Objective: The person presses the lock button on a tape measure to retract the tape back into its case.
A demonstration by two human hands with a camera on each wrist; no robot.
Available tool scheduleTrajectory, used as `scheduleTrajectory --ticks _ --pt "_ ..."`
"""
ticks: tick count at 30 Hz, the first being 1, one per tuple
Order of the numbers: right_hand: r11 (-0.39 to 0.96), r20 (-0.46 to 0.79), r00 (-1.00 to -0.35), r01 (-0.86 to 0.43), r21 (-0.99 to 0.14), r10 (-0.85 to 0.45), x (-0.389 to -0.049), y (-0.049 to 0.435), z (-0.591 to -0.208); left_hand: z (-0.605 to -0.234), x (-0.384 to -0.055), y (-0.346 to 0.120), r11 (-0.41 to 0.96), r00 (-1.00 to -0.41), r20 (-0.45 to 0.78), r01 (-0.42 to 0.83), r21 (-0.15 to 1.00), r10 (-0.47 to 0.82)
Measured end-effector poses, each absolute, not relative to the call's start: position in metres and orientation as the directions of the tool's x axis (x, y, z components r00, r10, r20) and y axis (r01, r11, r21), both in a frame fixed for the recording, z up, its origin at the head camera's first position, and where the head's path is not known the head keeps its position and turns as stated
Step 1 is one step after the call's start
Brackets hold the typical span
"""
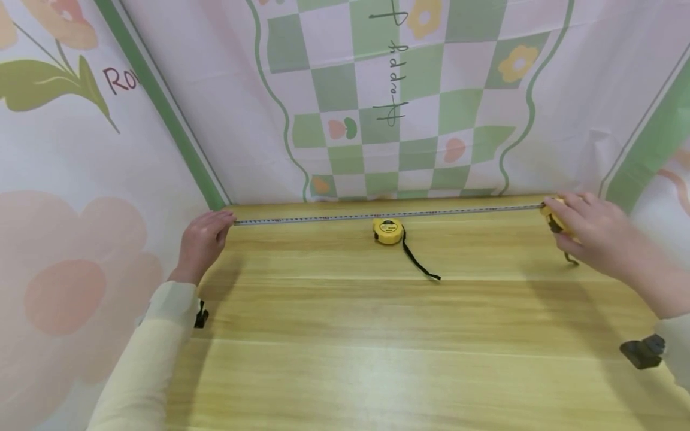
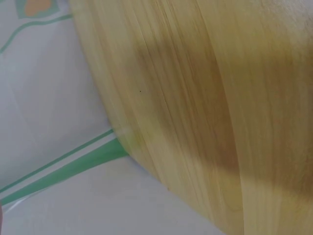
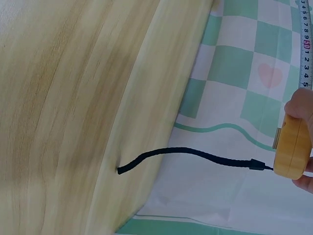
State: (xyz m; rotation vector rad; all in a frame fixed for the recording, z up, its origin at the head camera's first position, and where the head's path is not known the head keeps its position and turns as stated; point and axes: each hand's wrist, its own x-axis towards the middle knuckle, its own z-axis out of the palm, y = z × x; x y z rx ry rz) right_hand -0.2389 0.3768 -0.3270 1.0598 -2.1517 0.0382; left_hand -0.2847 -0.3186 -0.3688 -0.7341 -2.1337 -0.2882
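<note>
Near the back of the table, my left hand (image 1: 203, 240) pinches the free end of a tape measure's blade (image 1: 302, 219). The blade runs out straight to the yellow tape measure (image 3: 292, 147), which my right hand (image 1: 601, 233) grips at the right. A black wrist strap (image 3: 195, 152) dangles from that case in the right wrist view. A second yellow tape measure (image 1: 388, 231) lies on the table just in front of the blade's middle, its black strap (image 1: 420, 260) trailing to the right. Almost nothing of the left hand shows in the left wrist view.
The wooden table (image 1: 345, 335) spreads below both hands. Behind it hangs a cloth (image 1: 377, 96) with green and white checks. Printed cloth walls stand at the left (image 1: 64, 239) and right (image 1: 663, 161), close to the hands.
</note>
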Motion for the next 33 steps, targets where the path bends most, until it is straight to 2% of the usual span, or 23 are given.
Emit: scheduleTrajectory --ticks 12,20,28,33 --pt "0.623 0.634 -0.336 -0.721 0.302 -0.697 -0.241 0.3764 -0.3237 -0.3669 -0.2856 -0.3192 0.798 -0.455 0.788 0.597 -0.076 0.415" --pt "0.642 0.614 -0.367 -0.701 0.31 -0.699 -0.2397 0.3758 -0.3216 -0.3654 -0.2859 -0.3179 0.801 -0.462 0.793 0.597 -0.053 0.397" --pt "0.631 0.626 -0.343 -0.707 0.318 -0.7 -0.2401 0.3751 -0.321 -0.3653 -0.2856 -0.318 0.798 -0.479 0.781 0.601 -0.04 0.401" --pt "0.636 0.617 -0.359 -0.705 0.313 -0.701 -0.2386 0.3749 -0.3206 -0.365 -0.2855 -0.3182 0.795 -0.483 0.773 0.604 -0.045 0.411"
